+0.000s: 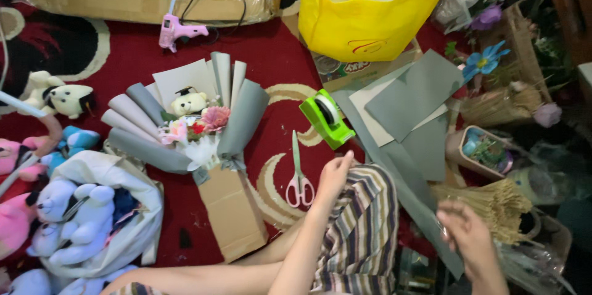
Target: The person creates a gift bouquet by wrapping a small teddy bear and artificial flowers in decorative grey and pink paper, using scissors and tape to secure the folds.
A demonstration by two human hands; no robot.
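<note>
Grey paper (412, 199): right hand (467, 233) pinches; left hand (333, 176) open.

Red patterned carpet floor (271, 66) carries a grey-wrapped bouquet with a small bear (188, 116), pink-handled scissors (299, 174), a green tape dispenser (327, 119), grey paper sheets (413, 94), a pink glue gun (176, 29).

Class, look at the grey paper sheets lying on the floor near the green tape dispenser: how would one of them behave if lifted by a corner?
The grey paper sheets lie flat and thin, so one would probably feel light and droop when lifted. Their edges look crisp, so some stiffness is likely. Stacked loosely, they may slide apart.
</note>
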